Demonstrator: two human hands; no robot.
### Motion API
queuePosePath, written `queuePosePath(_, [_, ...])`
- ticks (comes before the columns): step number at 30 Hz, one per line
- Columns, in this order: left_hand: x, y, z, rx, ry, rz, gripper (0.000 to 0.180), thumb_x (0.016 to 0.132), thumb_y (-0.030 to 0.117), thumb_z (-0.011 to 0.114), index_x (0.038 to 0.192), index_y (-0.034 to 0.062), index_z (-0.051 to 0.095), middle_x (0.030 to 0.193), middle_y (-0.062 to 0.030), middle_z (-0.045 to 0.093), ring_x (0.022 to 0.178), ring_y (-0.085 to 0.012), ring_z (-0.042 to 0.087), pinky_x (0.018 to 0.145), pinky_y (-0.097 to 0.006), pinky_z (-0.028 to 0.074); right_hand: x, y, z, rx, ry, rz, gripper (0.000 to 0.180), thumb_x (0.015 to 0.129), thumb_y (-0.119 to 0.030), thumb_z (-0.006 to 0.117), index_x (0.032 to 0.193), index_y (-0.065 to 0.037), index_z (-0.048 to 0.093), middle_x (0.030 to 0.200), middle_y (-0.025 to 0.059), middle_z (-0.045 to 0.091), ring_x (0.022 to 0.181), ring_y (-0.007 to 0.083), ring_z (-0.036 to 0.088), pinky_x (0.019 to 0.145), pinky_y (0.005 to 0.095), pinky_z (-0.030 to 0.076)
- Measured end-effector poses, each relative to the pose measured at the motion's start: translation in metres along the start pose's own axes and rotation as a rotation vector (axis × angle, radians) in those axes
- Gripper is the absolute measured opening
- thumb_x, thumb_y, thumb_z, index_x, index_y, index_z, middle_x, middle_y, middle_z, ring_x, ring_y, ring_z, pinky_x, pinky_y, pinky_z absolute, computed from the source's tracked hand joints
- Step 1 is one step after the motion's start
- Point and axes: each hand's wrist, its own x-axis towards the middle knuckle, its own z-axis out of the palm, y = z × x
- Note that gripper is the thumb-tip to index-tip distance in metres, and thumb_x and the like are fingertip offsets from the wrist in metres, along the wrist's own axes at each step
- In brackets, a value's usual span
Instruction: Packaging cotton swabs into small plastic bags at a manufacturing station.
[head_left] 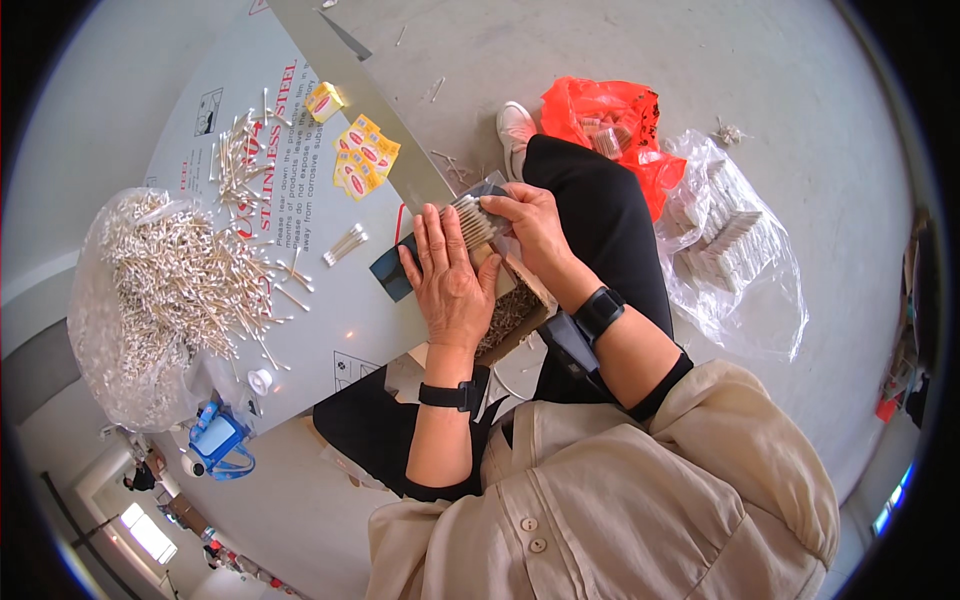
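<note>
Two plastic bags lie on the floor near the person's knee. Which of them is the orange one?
The orange bag is the crumpled one nearer the white shoe. The clear bag beside it is see-through and holds stacked white packs.

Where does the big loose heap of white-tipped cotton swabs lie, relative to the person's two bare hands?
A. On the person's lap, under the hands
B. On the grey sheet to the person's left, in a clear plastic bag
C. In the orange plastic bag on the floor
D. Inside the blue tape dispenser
B: the heap of white-tipped cotton swabs spills from a clear plastic bag on the grey sheet, left of the left hand and right hand.
</note>
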Motion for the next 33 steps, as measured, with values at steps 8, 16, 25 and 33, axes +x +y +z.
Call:
queuePosePath(8, [0.001, 0.002, 0.001, 0.048, -0.01, 0.025, 0.071, 0.096, 0.053, 0.048, 0.153, 0.014, 0.031, 0.16, -0.0169, 0.022, 0.148, -0.0352, 0.019, 0.117, -0.058, 0.013, 0.007, -0.002, 0.001, -0.04, -0.038, -0.036, 0.009, 0.082, -0.009, 0.07, 0.077, -0.002, 0.071, 0.063, -0.0028, 0.06, 0.054, 0.0046, 0.049, 0.051, 0.0221, 0.037])
queuePosePath(16, [0.003, 0.0, -0.005, 0.12, -0.038, 0.069, 0.071, 0.096, 0.053, 0.048, 0.153, 0.0143, 0.03, 0.159, -0.0195, 0.021, 0.147, -0.0375, 0.02, 0.116, -0.058, 0.013, 0.004, -0.006, 0.002, 0.037, -0.082, 0.051, 0.009, 0.085, -0.009, 0.069, 0.079, -0.003, 0.072, 0.066, -0.0019, 0.063, 0.055, 0.0047, 0.052, 0.05, 0.0217, 0.039])
queuePosePath(25, [-0.017, -0.015, -0.002, -0.038, 0.078, -0.139, 0.086, 0.096, 0.059, 0.044, 0.153, 0.0004, 0.019, 0.16, -0.0217, 0.016, 0.149, -0.0362, 0.013, 0.117, -0.057, 0.009, 0.004, -0.004, -0.003, -0.027, -0.095, 0.074, 0.009, 0.083, -0.011, 0.075, 0.081, -0.003, 0.071, 0.069, -0.0013, 0.066, 0.056, 0.0048, 0.056, 0.05, 0.0217, 0.042])
queuePosePath(33, [-0.017, -0.017, -0.004, 0.063, -0.01, -0.137, 0.085, 0.096, 0.06, 0.041, 0.154, 0.0021, 0.018, 0.16, -0.0193, 0.016, 0.149, -0.0369, 0.013, 0.117, -0.059, 0.009, -0.002, -0.008, 0.003, 0.057, -0.14, 0.04, 0.008, 0.084, -0.009, 0.074, 0.08, -0.003, 0.07, 0.069, -0.0014, 0.066, 0.056, 0.0042, 0.054, 0.051, 0.0215, 0.042])
